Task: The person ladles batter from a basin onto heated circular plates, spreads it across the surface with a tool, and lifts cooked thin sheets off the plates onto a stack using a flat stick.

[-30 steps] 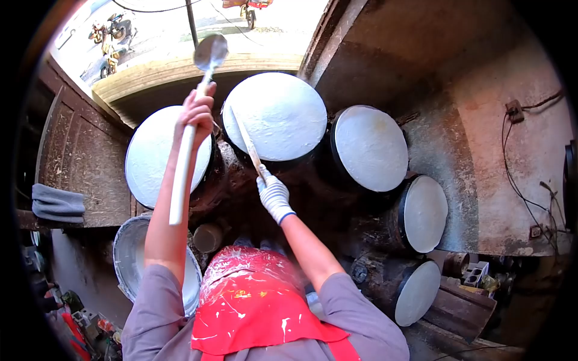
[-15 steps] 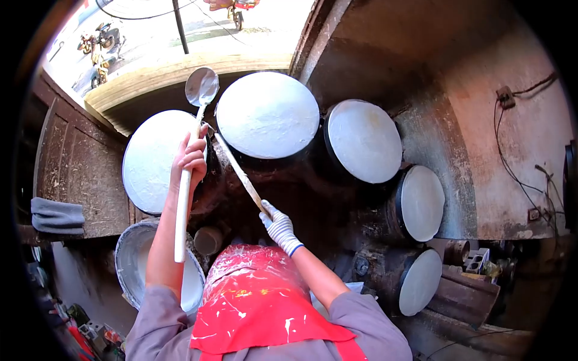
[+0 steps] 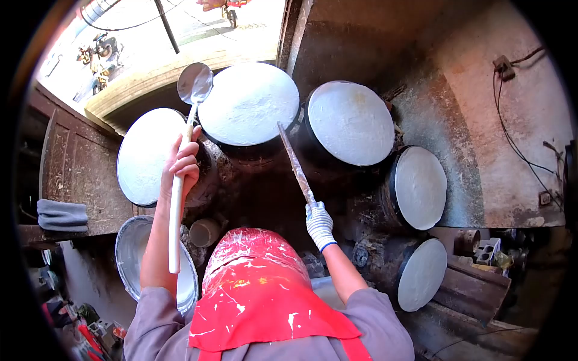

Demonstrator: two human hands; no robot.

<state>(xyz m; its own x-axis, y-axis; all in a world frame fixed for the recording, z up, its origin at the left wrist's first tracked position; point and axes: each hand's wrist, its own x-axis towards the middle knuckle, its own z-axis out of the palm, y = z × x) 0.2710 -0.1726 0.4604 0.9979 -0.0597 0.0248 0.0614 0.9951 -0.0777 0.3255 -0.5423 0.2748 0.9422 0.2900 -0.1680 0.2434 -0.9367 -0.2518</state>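
Observation:
My left hand (image 3: 182,163), bare, grips a ladle (image 3: 195,83) by its long white handle. The ladle's bowl is raised, overlapping the left edge of the back griddle's white batter layer (image 3: 248,103) in the head view. A striped glove covers my right hand (image 3: 320,226), which is closed on a long, flat, batter-stained scraper (image 3: 295,165). Its tip reaches the front right edge of that back layer; whether it touches cannot be told. Another white round (image 3: 150,157) lies behind my left hand. A batter-smeared tub (image 3: 123,259) with white liquid stands beside my left forearm.
More white-covered griddles curve along the right: one (image 3: 350,123), another (image 3: 420,188) and a lower one (image 3: 422,275). A small cylindrical pot (image 3: 205,233) stands near my apron (image 3: 250,301). Grey cloth (image 3: 62,215) hangs at left. Cables (image 3: 504,129) run down the right wall.
My right hand has moved right with the scraper, its tip shifting from the back griddle's left side to its front right edge. The ladle stays raised. The view has shifted slightly.

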